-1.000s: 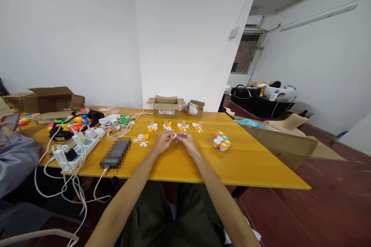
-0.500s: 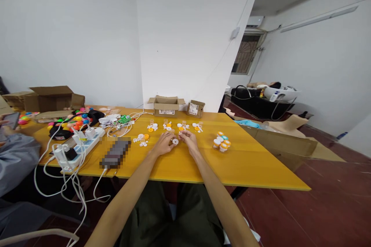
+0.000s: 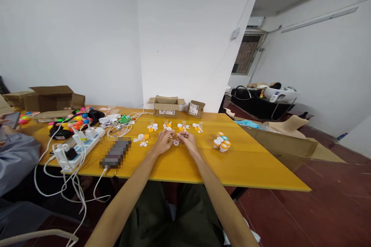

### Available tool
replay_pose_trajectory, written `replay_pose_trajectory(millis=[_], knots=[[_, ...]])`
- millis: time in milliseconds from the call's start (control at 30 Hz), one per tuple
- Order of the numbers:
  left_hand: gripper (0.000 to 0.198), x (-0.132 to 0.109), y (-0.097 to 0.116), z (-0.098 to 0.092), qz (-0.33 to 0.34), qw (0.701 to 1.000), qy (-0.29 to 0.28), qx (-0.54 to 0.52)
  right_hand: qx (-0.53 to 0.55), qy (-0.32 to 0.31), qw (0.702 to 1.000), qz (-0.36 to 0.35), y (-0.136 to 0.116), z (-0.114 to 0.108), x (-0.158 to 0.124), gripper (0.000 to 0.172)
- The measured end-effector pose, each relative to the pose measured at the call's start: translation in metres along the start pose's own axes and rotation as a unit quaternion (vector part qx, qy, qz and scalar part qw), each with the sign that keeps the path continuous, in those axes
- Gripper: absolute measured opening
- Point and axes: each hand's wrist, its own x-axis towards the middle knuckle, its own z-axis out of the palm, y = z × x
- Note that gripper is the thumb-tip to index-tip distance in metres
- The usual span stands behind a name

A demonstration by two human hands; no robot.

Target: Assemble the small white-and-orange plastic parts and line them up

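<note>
My left hand and my right hand are close together over the middle of the table, fingertips facing. The right fingers are pinched on a small white plastic part, partly covered. The left fingers are curled inward, and whatever they grip is too small to make out. A white disc with a centre hole is just below and between the fingertips; whether it touches the table I cannot tell. Beyond the hands lie groups of white and orange plastic parts with small clear cups. Another group lies left of my left hand.
Several lidded clear cups cluster on the right. Two cardboard boxes stand at the back. Leftward are a phone, a power strip, loose cables and colourful balls. A person's grey sleeve shows at far left.
The white disc, earlier at my left fingertips, sits slightly lower and apart from them. My left fingers have drawn up toward the right fingertips, which have shifted slightly left.
</note>
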Motion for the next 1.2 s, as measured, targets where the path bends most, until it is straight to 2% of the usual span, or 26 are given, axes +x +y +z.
replay_pose_trajectory(millis=[200, 467, 933, 1200], knots=[[0.017, 0.003, -0.002, 0.000, 0.019, 0.999, 0.014, -0.021, -0.028, -0.067, 0.997, 0.001, -0.001, 0.003, -0.002, 0.051], [0.011, 0.004, -0.003, 0.000, 0.014, 0.999, 0.020, -0.033, -0.038, -0.106, 0.994, -0.004, 0.000, 0.004, -0.002, 0.053], [0.008, 0.004, -0.003, 0.001, -0.008, 0.999, 0.026, -0.039, -0.045, -0.123, 0.991, -0.031, 0.006, 0.002, 0.001, 0.042], [0.010, 0.002, 0.000, 0.000, 0.003, 0.999, 0.030, -0.039, -0.098, -0.122, 0.986, -0.061, 0.009, 0.001, 0.003, 0.036]])
